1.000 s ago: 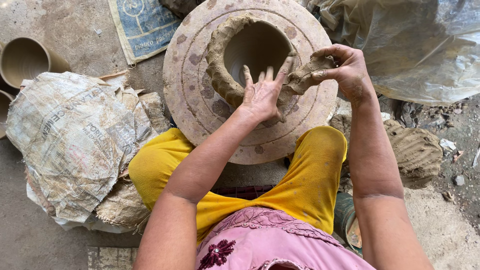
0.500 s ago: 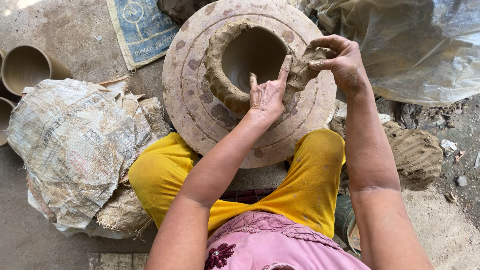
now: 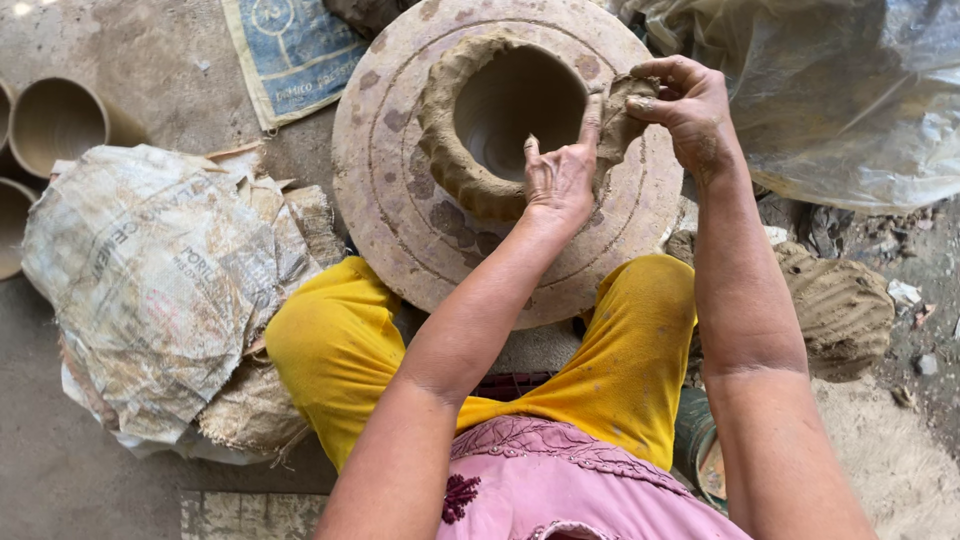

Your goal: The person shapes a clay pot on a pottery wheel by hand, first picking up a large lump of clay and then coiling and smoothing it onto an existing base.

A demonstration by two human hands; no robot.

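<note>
Right hand (image 3: pixel 690 115) pinches clay lump (image 3: pixel 622 115); left hand (image 3: pixel 560 180), fingers spread, backs the ring (image 3: pixel 450 140). Press evenly, support inside, blend seam.

Pottery workshop — clay wheel (image 3: pixel 420 230), unfired pots (image 3: pixel 55 120), dirt floor (image 3: pixel 150 60).

The clay pot (image 3: pixel 480 120) is dull grey-brown, its rim lumpy and darker inside. The round wheel (image 3: pixel 400 200) under it is pale pinkish tan with faint ring lines and darker brown blotches. The trousers (image 3: pixel 340 340) are bright yellow; the shirt (image 3: pixel 560 480) is pink with a dark red flower stitched on it. A sack (image 3: pixel 290 50) is blue with pale print and a cream edge. The crumpled bag (image 3: pixel 150 280) is dirty white with faded grey lettering. The plastic sheet (image 3: pixel 850 90) is cloudy and greyish.
</note>
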